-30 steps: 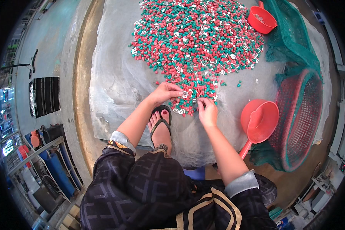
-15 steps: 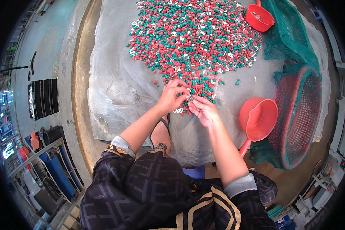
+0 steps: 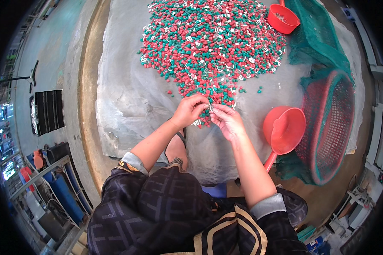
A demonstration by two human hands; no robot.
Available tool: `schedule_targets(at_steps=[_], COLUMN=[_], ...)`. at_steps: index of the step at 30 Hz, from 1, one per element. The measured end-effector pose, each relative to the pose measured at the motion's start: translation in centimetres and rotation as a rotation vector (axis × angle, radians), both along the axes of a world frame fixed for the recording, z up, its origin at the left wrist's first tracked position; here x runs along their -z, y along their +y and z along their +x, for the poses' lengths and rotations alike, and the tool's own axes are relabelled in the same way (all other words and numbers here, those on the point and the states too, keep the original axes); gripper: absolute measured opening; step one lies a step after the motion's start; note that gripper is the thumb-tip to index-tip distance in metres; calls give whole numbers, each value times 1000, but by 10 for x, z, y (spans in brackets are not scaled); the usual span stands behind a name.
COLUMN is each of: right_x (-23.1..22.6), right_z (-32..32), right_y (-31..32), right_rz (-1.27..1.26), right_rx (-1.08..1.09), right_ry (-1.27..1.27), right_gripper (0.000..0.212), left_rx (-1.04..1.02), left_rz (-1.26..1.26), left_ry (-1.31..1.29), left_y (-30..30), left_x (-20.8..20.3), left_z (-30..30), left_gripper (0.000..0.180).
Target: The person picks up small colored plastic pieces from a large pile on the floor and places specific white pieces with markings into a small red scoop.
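My left hand [image 3: 188,110] and my right hand [image 3: 228,121] meet at the near tip of a spread pile of small red and green cone-like pieces [image 3: 208,46]. Between their fingertips they pinch one small silvery metal piece [image 3: 210,108]; it is too small to make out fully, but looks like a buckle. Both hands are closed, thumbs against fingers. White buckle-like frames are scattered through the pile, and one such white frame [image 3: 196,123] lies just below my left fingers. Some red and green pieces are hidden under my hands.
A red long-handled scoop [image 3: 291,127] rests right of my right forearm, beside a netted red basket [image 3: 327,127] tilted on its side. Farther back are a red scoop [image 3: 283,19] with small metal pieces inside and a green netted crate [image 3: 317,36]. Pale sheeting [image 3: 123,106] lies underneath.
The metal piece has been turned slightly between my fingertips, and my left fingers have straightened a little. The whole view has shifted slightly; the scoops and basket stay in place.
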State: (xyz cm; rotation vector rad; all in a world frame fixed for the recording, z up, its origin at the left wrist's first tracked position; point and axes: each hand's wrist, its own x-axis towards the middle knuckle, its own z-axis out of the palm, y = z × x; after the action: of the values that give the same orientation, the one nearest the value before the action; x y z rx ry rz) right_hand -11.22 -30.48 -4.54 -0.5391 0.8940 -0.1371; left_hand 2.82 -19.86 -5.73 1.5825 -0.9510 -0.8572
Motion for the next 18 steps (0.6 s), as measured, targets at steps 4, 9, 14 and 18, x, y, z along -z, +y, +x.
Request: schedule_targets(at_steps=[4, 9, 14, 18], right_x=[-1, -15, -19, -11], right_z=[2, 10, 11, 5], right_y=[-6, -5, 0, -5], right_rz=[-320, -532, -428, -329], right_rx=[-142, -67, -7, -73], right_ry=[58, 42, 93, -15], right_gripper=[19, 16, 12, 12], left_rx=[28, 18, -50, 69], left_rz=[-14, 65, 20, 27], left_ry=[0, 33, 199, 376], left_y=[-4, -7, -8, -8], left_x=[-9, -12, -7, -7], left_z=[-1, 0, -2, 7], left_gripper=[8, 9, 9, 9])
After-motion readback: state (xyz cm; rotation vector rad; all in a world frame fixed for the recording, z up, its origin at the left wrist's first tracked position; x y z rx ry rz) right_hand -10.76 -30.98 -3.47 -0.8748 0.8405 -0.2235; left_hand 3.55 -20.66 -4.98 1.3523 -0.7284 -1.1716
